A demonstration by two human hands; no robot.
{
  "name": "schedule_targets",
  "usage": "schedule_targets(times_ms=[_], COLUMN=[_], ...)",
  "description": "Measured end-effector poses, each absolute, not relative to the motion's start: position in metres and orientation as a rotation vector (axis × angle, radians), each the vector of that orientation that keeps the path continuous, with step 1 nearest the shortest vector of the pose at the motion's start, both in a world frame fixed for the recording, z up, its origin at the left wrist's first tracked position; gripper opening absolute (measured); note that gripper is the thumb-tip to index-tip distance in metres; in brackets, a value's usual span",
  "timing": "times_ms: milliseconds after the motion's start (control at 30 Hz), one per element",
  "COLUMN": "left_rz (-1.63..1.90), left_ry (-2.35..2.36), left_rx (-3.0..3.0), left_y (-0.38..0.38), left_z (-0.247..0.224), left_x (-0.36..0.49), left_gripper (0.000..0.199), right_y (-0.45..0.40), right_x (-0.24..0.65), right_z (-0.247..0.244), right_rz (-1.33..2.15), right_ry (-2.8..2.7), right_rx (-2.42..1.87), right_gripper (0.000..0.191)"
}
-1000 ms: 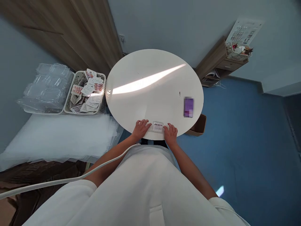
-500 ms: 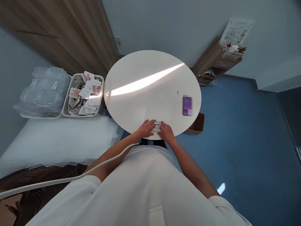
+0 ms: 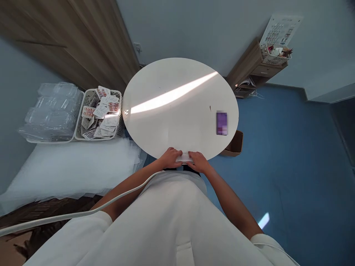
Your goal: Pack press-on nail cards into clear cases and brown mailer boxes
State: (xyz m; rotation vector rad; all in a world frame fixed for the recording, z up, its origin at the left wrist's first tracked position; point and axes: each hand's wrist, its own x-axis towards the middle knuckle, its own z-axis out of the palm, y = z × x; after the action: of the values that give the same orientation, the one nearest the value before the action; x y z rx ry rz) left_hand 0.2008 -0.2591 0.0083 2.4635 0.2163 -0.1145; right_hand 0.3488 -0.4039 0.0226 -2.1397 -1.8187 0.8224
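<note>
At the near edge of the round white table [image 3: 180,122], my left hand [image 3: 170,158] and my right hand [image 3: 199,162] grip a small, pale, see-through pack [image 3: 184,158] from either side. It looks like clear plastic; its contents cannot be made out now. The fingers of both hands curl over its ends, and the thumbs sit on the side nearer my body. Further right on the table lies a purple rectangular item [image 3: 222,123], blurred out, apart from both hands.
To the left stand a basket of printed cards [image 3: 101,111] and a tray of stacked clear plastic boxes [image 3: 52,114]. Translucent sheets [image 3: 83,159] lie in front of them. A white cable [image 3: 111,201] crosses my left arm. A cardboard box [image 3: 235,144] sits below the table's right side.
Both hands have drawn the pack slightly toward my body, to the table's edge. It appears tilted differently, and the dark print seen on it before no longer shows.
</note>
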Motion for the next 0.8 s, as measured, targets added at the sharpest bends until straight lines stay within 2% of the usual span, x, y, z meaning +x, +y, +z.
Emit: schedule_targets(times_ms=[300, 533, 800], left_rz=[-0.076, -0.218, -0.397], left_ry=[0.497, 0.812, 1.018], left_rx=[2.202, 1.976, 2.053], left_y=[-0.230, -0.214, -0.209], left_z=[0.005, -0.012, -0.018], left_x=[0.216, 0.220, 0.212], left_gripper=[0.038, 0.027, 0.028], right_y=[-0.366, -0.345, -0.357], right_x=[0.374, 0.393, 0.398], right_z=[0.012, 0.003, -0.016], right_rz=[0.880, 1.187, 0.914], right_ry=[-1.365, -1.076, -0.837], right_rx=[-2.199, -2.219, -2.399], right_gripper=[0.029, 0.025, 0.020])
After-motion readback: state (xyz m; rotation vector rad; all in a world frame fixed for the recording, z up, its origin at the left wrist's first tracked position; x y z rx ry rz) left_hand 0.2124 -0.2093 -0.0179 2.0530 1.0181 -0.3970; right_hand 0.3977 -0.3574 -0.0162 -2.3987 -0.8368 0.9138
